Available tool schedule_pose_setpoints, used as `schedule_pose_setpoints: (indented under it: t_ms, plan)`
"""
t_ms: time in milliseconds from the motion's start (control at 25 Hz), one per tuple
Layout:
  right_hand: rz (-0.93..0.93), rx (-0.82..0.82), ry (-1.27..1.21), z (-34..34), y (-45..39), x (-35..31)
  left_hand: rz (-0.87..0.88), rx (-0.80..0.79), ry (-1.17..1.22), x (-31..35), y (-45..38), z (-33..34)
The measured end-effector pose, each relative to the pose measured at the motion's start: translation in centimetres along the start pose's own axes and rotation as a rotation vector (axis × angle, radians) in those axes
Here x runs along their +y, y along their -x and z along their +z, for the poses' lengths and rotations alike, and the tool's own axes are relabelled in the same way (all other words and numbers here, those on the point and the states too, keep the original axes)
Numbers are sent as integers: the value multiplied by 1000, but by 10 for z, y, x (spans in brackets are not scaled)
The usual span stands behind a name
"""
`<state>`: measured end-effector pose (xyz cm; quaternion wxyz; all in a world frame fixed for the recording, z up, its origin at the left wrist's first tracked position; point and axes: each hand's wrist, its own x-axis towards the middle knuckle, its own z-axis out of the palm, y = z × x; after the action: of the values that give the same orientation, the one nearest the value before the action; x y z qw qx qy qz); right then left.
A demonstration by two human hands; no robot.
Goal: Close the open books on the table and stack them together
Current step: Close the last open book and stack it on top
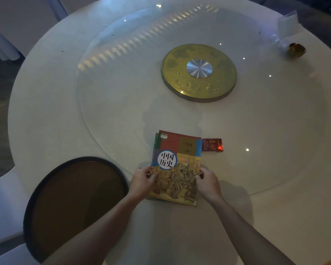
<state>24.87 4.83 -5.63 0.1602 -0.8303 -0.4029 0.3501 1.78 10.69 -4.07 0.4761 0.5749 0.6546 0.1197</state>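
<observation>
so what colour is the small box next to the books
Red with gold markings, small box, seen in the head view.

We find open tabletop left of and beyond the stacked books. A red packet lies just beside their far right corner. A dark round tray sits near their left. The gold turntable hub stands well apart, farther back.
</observation>
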Motion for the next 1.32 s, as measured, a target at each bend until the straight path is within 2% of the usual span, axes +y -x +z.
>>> schedule_pose_setpoints:
  t_ms: [320, 520, 680, 920, 1320]
  plan:
    - [16, -20, -96, 7, 2, -3, -126, -36, 164, 4, -2, -6]
    - [175, 38, -203, 12, -4, -5, -194, -73, 288, 4, -6, -7]
    - [246, 70, -191, 10, -8, -6, -231, -55, 289, 9, -10, 0]
    - [269, 32, -254, 7, -27, -8, -272, -50, 370, 19, -22, -1]
    - [215, 34, -289, -6, -81, -43, -260, -32, 343, 49, -82, -10]
